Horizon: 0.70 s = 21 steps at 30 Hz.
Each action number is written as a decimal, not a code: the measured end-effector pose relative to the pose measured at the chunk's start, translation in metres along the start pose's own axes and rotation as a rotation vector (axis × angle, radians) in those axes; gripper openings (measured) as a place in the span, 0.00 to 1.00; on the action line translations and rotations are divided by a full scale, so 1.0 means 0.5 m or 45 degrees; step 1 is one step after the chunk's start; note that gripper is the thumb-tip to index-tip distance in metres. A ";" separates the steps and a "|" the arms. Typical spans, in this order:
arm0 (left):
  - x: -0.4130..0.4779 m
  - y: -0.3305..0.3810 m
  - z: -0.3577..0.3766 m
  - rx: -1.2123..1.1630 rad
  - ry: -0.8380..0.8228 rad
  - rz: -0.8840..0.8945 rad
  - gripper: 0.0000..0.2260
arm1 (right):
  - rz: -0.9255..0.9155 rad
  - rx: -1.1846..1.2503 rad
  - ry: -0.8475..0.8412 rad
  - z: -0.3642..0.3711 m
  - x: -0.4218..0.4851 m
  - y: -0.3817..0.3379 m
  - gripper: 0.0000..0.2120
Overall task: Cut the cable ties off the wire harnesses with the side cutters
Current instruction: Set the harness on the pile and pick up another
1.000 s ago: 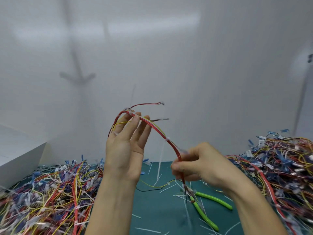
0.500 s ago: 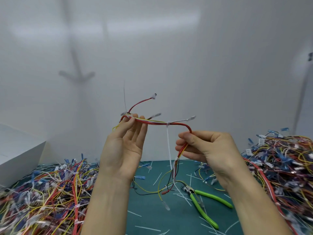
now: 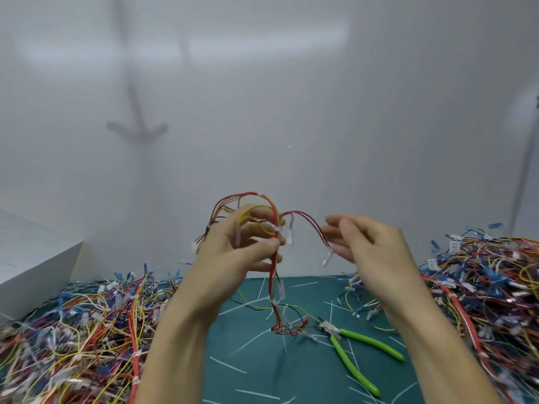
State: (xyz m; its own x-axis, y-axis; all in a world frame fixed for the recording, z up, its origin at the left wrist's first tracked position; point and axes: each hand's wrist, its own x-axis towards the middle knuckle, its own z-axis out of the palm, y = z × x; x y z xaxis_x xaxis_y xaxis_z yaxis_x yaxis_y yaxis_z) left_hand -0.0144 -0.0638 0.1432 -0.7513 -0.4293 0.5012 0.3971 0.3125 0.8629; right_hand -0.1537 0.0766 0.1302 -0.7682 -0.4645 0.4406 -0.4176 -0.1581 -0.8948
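Observation:
My left hand (image 3: pixel 236 249) is raised above the mat and pinches a wire harness (image 3: pixel 274 275) of red, yellow and black wires between thumb and fingers. The harness loops over my fingers and hangs down to the green mat (image 3: pixel 262 368), with white cable ties (image 3: pixel 278 230) showing near my thumb. My right hand (image 3: pixel 367 246) is beside it, fingers relaxed and spread, holding nothing; a black-and-red branch of the harness arcs close to its fingertips. The green-handled side cutters (image 3: pixel 354 357) lie on the mat below my right forearm.
A large heap of wire harnesses (image 3: pixel 73 333) covers the left of the mat and another heap (image 3: pixel 490 281) fills the right. Cut white tie pieces (image 3: pixel 250 339) are scattered over the mat. A white box (image 3: pixel 32 263) stands at the far left; a white wall stands behind.
My right hand let go of the harness and opened. The harness now hangs from my left hand alone, folded into a loop above my fingers, with its lower end on the mat.

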 end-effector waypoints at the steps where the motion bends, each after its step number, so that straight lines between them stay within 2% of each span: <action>1: 0.000 0.000 0.004 0.080 -0.059 0.004 0.11 | 0.013 0.158 -0.037 0.001 -0.004 -0.012 0.12; 3: 0.000 -0.001 0.015 0.282 -0.175 0.033 0.10 | 0.102 0.350 -0.174 0.000 -0.009 -0.025 0.18; 5: 0.000 -0.003 0.028 0.504 -0.288 0.087 0.13 | 0.198 0.351 -0.277 -0.002 -0.012 -0.029 0.24; 7: 0.001 -0.009 0.040 0.686 -0.379 0.132 0.16 | 0.238 0.305 -0.320 0.001 -0.015 -0.025 0.25; 9: 0.002 -0.017 0.050 0.847 -0.435 0.173 0.13 | 0.220 0.271 -0.288 0.008 -0.018 -0.023 0.19; 11: 0.005 -0.025 0.057 0.898 -0.465 0.137 0.10 | 0.201 0.265 -0.196 0.012 -0.017 -0.018 0.09; 14: 0.006 -0.028 0.058 0.774 -0.500 -0.011 0.09 | 0.209 0.317 -0.148 0.006 -0.014 -0.015 0.04; 16: 0.003 -0.028 0.048 0.660 -0.506 -0.095 0.09 | 0.225 0.439 -0.174 0.000 -0.013 -0.017 0.06; 19: -0.004 -0.029 0.022 0.352 -0.434 -0.208 0.13 | 0.255 0.609 -0.189 -0.004 -0.010 -0.018 0.07; 21: -0.005 -0.018 0.004 0.161 -0.358 -0.216 0.11 | 0.264 0.711 -0.214 -0.003 -0.009 -0.017 0.06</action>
State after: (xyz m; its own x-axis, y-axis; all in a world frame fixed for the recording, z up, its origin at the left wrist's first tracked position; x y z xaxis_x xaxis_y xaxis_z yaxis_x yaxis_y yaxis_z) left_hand -0.0170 -0.0639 0.1341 -0.9236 -0.2395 0.2992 0.1993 0.3668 0.9087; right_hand -0.1474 0.0811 0.1358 -0.7005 -0.6578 0.2768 0.0839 -0.4611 -0.8834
